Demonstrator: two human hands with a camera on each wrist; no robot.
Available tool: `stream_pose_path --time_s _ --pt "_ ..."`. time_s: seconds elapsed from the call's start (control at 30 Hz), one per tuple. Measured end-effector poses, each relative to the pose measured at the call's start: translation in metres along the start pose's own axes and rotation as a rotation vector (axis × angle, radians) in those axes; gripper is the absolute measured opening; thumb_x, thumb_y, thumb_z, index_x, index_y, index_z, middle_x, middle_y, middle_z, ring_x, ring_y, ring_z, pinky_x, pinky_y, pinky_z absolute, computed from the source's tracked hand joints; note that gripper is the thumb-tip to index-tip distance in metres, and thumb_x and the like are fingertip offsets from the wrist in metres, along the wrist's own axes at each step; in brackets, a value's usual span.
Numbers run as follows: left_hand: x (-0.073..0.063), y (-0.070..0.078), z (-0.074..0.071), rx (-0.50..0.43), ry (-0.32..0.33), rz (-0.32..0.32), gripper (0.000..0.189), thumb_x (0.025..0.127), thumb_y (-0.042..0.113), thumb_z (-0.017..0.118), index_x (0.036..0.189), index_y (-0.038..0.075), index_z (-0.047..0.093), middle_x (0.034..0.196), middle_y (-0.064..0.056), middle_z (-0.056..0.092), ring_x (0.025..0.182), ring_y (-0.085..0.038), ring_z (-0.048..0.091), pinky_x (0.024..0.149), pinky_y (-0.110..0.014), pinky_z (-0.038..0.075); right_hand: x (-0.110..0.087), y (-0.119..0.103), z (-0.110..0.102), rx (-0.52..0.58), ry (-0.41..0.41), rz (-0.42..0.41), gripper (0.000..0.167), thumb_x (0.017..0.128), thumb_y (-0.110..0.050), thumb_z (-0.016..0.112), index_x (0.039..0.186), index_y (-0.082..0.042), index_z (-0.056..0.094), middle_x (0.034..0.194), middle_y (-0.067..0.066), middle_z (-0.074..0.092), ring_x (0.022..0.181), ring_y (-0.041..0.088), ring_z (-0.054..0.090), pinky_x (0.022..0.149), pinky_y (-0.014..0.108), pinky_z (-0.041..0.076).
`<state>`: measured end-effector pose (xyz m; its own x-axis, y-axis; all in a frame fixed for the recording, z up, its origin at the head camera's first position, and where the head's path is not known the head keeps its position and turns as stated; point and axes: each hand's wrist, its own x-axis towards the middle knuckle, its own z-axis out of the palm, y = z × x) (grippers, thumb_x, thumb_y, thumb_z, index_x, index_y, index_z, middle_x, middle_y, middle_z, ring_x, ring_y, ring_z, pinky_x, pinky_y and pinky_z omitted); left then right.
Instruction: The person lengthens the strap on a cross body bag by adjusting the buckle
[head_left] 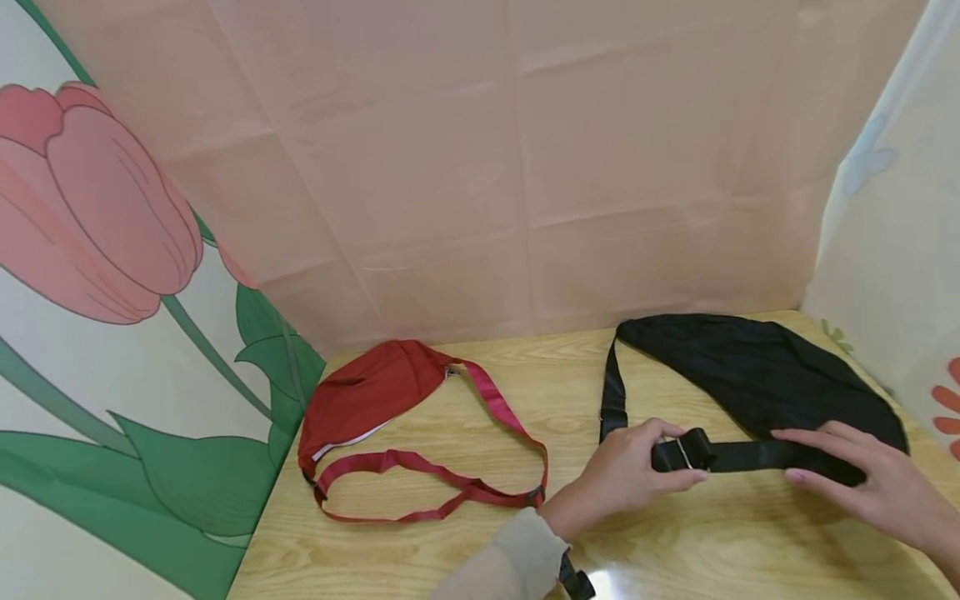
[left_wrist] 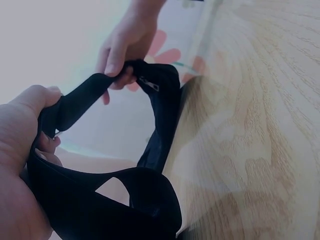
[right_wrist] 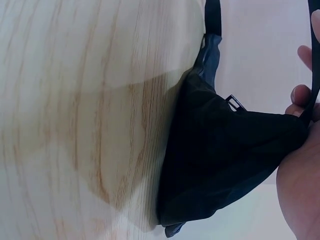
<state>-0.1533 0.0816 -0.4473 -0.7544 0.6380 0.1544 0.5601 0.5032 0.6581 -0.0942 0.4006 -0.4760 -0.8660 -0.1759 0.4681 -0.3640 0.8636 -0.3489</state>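
Observation:
A black waist bag (head_left: pixel 757 367) lies at the right of the table, its flat strap (head_left: pixel 750 456) raised in front of it. My left hand (head_left: pixel 618 479) grips the strap at the slider buckle (head_left: pixel 684 452), thumb on one side and fingers on the other. Close to the bag's right end, my right hand (head_left: pixel 877 479) pinches the same strap between thumb and fingers, as the left wrist view also shows. The stretch between both hands is fairly straight. In the right wrist view the bag (right_wrist: pixel 220 155) is lifted at the end by my hand, with a zipper pull (right_wrist: pixel 235 103) showing.
To the left lies a red waist bag (head_left: pixel 375 392), its red strap (head_left: pixel 498 400) looped on the wooden table (head_left: pixel 300 567). A black strap end (head_left: pixel 576 579) shows beneath my left sleeve. A pink sheet (head_left: pixel 450 167) stands behind the table, with printed panels at both sides.

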Motion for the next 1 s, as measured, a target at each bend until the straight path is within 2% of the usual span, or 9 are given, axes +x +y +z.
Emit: stream_pose_path --time_s 0.3,0.63,0.8,1.0 --pt "-0.002 -0.002 -0.002 0.014 0.009 0.014 0.051 0.092 0.055 0.069 0.135 0.029 0.059 0.130 0.018 0.063 0.113 0.006 0.058 0.086 -0.011 0.046 0.004 0.002 -0.001 0.009 0.009 0.004 0.052 0.071 -0.021 0.092 0.119 -0.029 0.075 0.084 -0.021 0.051 0.076 -0.004 0.041 0.062 0.016 0.029" --pt "-0.002 -0.005 -0.003 0.035 0.032 0.039 0.050 0.091 0.053 0.071 0.133 0.026 0.061 0.128 0.017 0.064 0.112 0.006 0.058 0.086 -0.010 0.045 0.004 0.005 -0.002 0.020 0.000 0.004 0.051 0.071 -0.019 0.092 0.118 -0.029 0.075 0.084 -0.021 0.050 0.075 -0.003 0.040 0.061 0.017 0.028" --pt "-0.003 -0.004 -0.003 0.027 0.021 0.030 0.050 0.091 0.053 0.071 0.132 0.026 0.061 0.128 0.017 0.065 0.112 0.006 0.058 0.085 -0.009 0.045 0.004 0.008 -0.002 0.025 0.001 -0.024 0.052 0.070 -0.017 0.092 0.118 -0.031 0.075 0.084 -0.021 0.049 0.075 -0.003 0.040 0.060 0.018 0.028" --pt "-0.003 -0.005 -0.006 -0.002 0.002 -0.006 0.051 0.092 0.055 0.069 0.134 0.028 0.060 0.129 0.016 0.064 0.114 0.004 0.058 0.088 -0.014 0.046 0.003 0.011 -0.003 0.023 -0.004 -0.012 0.050 0.070 -0.017 0.092 0.115 -0.031 0.076 0.083 -0.021 0.048 0.075 -0.004 0.038 0.060 0.017 0.027"
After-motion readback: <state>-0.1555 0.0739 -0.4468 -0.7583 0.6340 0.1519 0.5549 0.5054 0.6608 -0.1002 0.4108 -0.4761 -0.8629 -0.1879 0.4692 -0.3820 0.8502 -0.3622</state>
